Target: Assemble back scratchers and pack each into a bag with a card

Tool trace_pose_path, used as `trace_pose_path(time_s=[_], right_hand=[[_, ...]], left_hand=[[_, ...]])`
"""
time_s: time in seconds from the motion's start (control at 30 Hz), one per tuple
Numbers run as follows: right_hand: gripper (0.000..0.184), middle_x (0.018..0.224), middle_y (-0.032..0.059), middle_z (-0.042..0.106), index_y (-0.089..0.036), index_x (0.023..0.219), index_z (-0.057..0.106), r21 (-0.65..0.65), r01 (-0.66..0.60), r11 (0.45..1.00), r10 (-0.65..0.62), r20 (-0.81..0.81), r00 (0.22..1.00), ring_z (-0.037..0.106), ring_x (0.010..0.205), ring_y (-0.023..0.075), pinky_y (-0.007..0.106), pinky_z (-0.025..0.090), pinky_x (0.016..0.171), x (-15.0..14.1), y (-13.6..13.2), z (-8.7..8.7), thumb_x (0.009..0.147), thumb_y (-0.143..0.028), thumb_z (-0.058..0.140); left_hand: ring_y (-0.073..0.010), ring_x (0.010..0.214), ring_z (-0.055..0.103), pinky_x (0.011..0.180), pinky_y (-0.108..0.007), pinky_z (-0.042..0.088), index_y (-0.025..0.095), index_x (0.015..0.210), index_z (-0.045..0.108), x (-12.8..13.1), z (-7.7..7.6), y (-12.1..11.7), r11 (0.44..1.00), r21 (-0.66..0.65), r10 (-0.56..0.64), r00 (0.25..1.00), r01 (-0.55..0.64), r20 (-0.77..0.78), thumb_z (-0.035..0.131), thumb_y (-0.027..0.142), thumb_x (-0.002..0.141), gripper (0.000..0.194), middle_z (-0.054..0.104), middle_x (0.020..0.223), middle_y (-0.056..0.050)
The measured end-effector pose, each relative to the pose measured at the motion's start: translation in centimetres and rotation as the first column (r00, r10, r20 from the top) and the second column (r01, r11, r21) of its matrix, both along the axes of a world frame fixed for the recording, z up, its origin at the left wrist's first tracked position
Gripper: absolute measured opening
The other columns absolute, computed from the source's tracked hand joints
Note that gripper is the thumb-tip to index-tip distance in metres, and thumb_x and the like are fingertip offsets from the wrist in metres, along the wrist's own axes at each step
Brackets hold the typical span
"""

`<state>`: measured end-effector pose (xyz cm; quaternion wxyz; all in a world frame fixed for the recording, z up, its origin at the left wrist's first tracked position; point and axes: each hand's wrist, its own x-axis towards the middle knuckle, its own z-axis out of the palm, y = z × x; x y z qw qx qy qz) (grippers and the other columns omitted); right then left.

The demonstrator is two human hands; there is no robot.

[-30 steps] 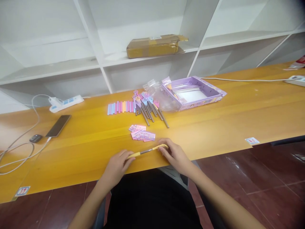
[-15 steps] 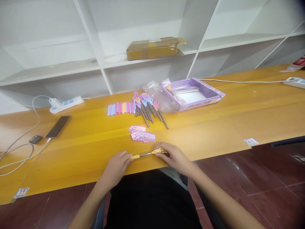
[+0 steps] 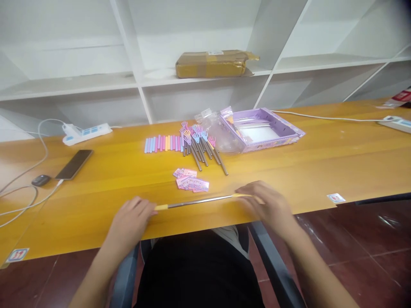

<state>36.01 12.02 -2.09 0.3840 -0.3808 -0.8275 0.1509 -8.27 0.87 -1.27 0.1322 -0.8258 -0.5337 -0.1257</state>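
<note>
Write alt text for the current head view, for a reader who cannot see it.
A person's left hand and right hand hold a yellow-ended metal rod between them at a wooden table. Farther back lie printed cards, a row of colored sticks, a heap of rods with hand-shaped heads, and a purple tray.

A brown box [image 3: 210, 67] with shiny tape sits on a white shelf [image 3: 105, 82]. On the left of the yellow-brown worktop [image 3: 289, 171] lies a dark phone [image 3: 74, 164] with a white cord [image 3: 51, 193] at its near end. A little black thing [image 3: 41, 180] is just beside it. Behind them is a white power strip [image 3: 93, 131]. Far right, there's a red and white packet [image 3: 402, 97]. The floor [image 3: 359, 248] is dark red.
</note>
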Motion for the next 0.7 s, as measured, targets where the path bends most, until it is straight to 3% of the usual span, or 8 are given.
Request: trace_pose_path(time_s=[0.07,0.17,0.2,0.27,0.4,0.47,0.57,0.7], right_hand=[[0.015,0.106,0.0078,0.083,-0.028,0.108,0.080,0.112,0.155,0.982,-0.160,0.036,0.987,0.078,0.097,0.0261,0.041,0.063,0.089,4.5,1.1,0.0,0.106,-0.031,0.065],[0.015,0.099,0.0089,0.084,-0.028,0.099,0.080,0.288,0.451,0.845,-0.470,-0.005,0.883,0.077,0.093,0.0266,0.040,0.061,0.090,11.1,2.5,-0.9,0.103,-0.032,0.065],[0.016,0.096,0.0092,0.084,-0.028,0.097,0.079,0.294,0.498,0.816,-0.520,-0.005,0.854,0.077,0.093,0.0277,0.041,0.061,0.090,12.7,2.8,-1.3,0.102,-0.034,0.065],[0.017,0.095,0.0093,0.084,-0.030,0.097,0.079,0.258,0.529,0.808,-0.552,0.019,0.833,0.077,0.093,0.0294,0.043,0.060,0.091,14.9,3.0,-2.2,0.100,-0.038,0.065],[0.016,0.108,0.0095,0.084,-0.030,0.101,0.078,0.142,0.617,0.774,-0.622,-0.011,0.783,0.078,0.099,0.0302,0.042,0.058,0.085,15.8,2.9,-3.9,0.096,-0.041,0.067],[0.017,0.111,0.0100,0.082,-0.029,0.102,0.077,-0.016,0.641,0.767,-0.641,-0.029,0.767,0.078,0.094,0.0287,0.041,0.057,0.079,15.6,3.0,-4.7,0.094,-0.041,0.067],[0.023,0.094,0.0096,0.078,-0.025,0.105,0.075,-0.296,0.608,0.737,-0.656,-0.101,0.748,0.075,0.081,0.0273,0.039,0.057,0.074,15.1,3.3,-5.7,0.092,-0.042,0.067],[0.034,0.084,0.0070,0.073,-0.022,0.115,0.071,-0.380,0.636,0.672,-0.712,-0.092,0.697,0.071,0.076,0.0260,0.037,0.055,0.071,14.3,3.9,-6.4,0.089,-0.045,0.071]], left_hand=[[-0.0292,0.090,0.063,0.079,-0.043,0.053,0.023,0.098,0.072,-4.1,0.7,-0.7,0.998,0.033,0.054,0.998,-0.053,-0.016,0.040,0.034,0.117,0.040,0.072,0.090,-0.009],[-0.0294,0.090,0.063,0.081,-0.043,0.053,0.025,0.096,0.071,-9.2,0.8,-1.9,0.989,0.058,0.137,0.990,-0.140,0.039,0.037,0.042,0.117,0.043,0.072,0.089,-0.006],[-0.0292,0.091,0.063,0.082,-0.042,0.053,0.025,0.097,0.071,-10.2,0.5,-2.2,0.987,0.041,0.150,0.986,-0.153,0.070,0.038,0.045,0.116,0.043,0.072,0.090,-0.006],[-0.0289,0.087,0.064,0.079,-0.041,0.053,0.026,0.096,0.071,-10.9,-0.3,-2.4,0.988,0.000,0.152,0.979,-0.153,0.137,0.040,0.051,0.116,0.045,0.072,0.088,-0.006],[-0.0283,0.085,0.068,0.079,-0.040,0.053,0.026,0.100,0.073,-9.4,-1.9,-1.8,0.987,-0.085,0.153,0.958,-0.136,0.241,0.042,0.058,0.114,0.046,0.074,0.090,-0.006],[-0.0275,0.088,0.070,0.081,-0.039,0.053,0.026,0.101,0.071,-8.6,-2.4,-1.5,0.982,-0.121,0.173,0.941,-0.143,0.290,0.045,0.060,0.113,0.045,0.074,0.093,-0.006],[-0.0261,0.089,0.070,0.082,-0.037,0.053,0.024,0.099,0.070,-7.9,-2.6,-1.0,0.971,-0.180,0.211,0.914,-0.156,0.346,0.047,0.063,0.112,0.046,0.073,0.093,-0.005],[-0.0256,0.090,0.070,0.081,-0.037,0.053,0.023,0.101,0.070,-7.7,-2.5,-0.8,0.947,-0.244,0.291,0.882,-0.210,0.371,0.049,0.066,0.110,0.048,0.073,0.095,-0.005]])
